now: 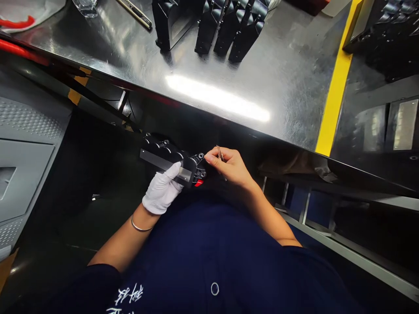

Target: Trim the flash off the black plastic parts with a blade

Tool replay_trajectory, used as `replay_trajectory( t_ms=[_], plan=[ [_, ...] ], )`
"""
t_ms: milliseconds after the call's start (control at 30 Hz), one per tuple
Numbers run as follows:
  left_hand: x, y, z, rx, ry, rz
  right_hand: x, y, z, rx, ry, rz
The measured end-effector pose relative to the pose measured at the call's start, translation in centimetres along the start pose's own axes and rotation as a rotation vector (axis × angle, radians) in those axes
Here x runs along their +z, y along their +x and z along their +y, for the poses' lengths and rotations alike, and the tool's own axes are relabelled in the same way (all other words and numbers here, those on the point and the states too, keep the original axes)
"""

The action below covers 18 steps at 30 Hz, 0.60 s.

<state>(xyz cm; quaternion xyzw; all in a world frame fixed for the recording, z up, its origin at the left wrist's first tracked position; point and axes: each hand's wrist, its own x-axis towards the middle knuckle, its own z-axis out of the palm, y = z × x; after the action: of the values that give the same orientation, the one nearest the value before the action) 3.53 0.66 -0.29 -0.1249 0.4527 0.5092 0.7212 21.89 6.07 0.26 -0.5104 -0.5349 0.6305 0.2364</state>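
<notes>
My left hand (161, 192), in a white glove, is closed around a black molded plastic part (160, 153) and has its thumb on the part's flat grey strip. The part is held tilted in front of my body, below the table edge. A red piece (198, 183) shows at its right end, beside round screw bosses. My bare right hand (233, 166) is closed in a pinch just right of that end. A slim metal tool (220, 153) sticks out between its fingers; its exact kind is unclear. The fingertips are at or very near an upper boss; contact cannot be made out.
Several similar black parts (225, 32) stand on the shiny metal table (288, 87). A slim pen-like tool (135, 13) and a clear object (85, 6) lie to the left. Yellow tape (334, 100) crosses the right side. A grey cabinet (26, 174) stands at left.
</notes>
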Motion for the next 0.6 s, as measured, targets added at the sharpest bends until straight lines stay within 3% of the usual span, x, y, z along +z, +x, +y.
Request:
replay_trajectory(
  t_ms=[100, 233, 333, 433, 500, 600],
  plan=[
    [0.4, -0.2, -0.1, -0.035, -0.092, 0.057, -0.2, 0.3, 0.0, -0.010, -0.041, -0.010],
    [1.2, -0.4, 0.1, -0.155, -0.195, 0.038, 0.8, 0.4, 0.3, -0.170, -0.107, 0.032],
    [1.5, -0.2, 0.5, -0.210, -0.255, 0.036, 1.9, 0.3, 0.8, -0.441, -0.237, 0.172],
    [1.3, 0.4, 1.0, -0.084, -0.258, 0.007, 2.1, 0.5, 1.5, -0.697, -0.432, 0.275],
    [0.8, 0.6, 1.5, -0.015, -0.235, -0.009, 1.5, 0.9, 2.0, -0.666, -0.549, 0.314],
    [-0.4, 0.4, 2.0, -0.030, -0.124, -0.028, 0.1, 1.8, 2.5, -0.502, -0.677, 0.351]
  ],
)
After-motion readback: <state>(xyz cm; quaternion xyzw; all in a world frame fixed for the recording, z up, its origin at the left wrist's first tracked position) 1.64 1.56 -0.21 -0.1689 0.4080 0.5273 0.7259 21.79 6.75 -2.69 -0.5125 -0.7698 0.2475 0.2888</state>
